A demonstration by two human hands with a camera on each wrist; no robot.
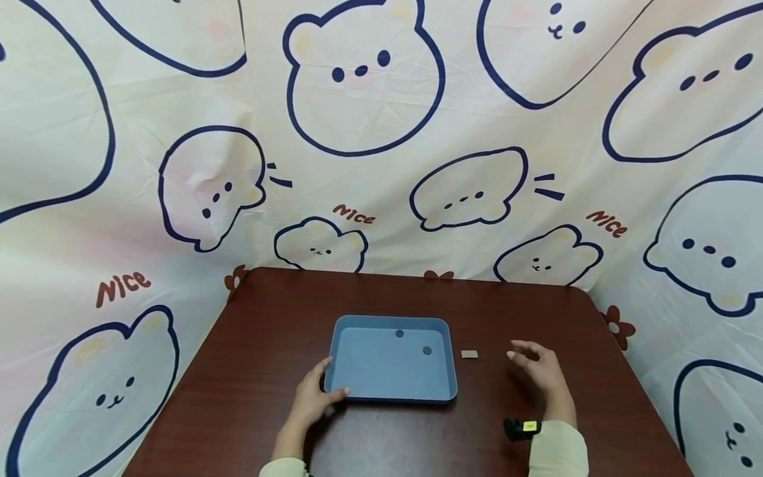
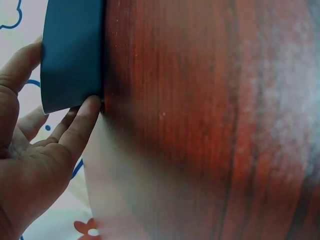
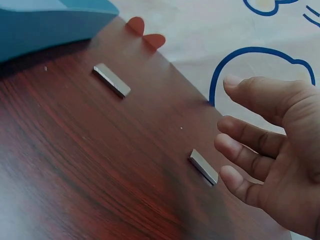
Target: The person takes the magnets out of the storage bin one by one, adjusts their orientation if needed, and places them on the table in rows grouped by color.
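A shallow blue tray [image 1: 390,361] lies on the brown table, with two small grey round discs, one disc [image 1: 399,334] near its far side and another disc [image 1: 426,350] further right. My left hand [image 1: 314,392] grips the tray's near left corner, thumb at the front edge and fingers along the left side. To the right of the tray, a small silvery rectangular bar [image 1: 469,354] lies flat. The right wrist view shows this bar [image 3: 111,80] and a second bar [image 3: 203,167] beside my fingertips. My right hand [image 1: 539,371] hovers over the table with relaxed, parted fingers, holding nothing.
The dark brown wooden table [image 1: 286,331] ends at a pale curtain [image 1: 381,185] printed with cartoon bears, which encloses the back and sides. A black device with a yellow label [image 1: 529,426] sits on my right wrist.
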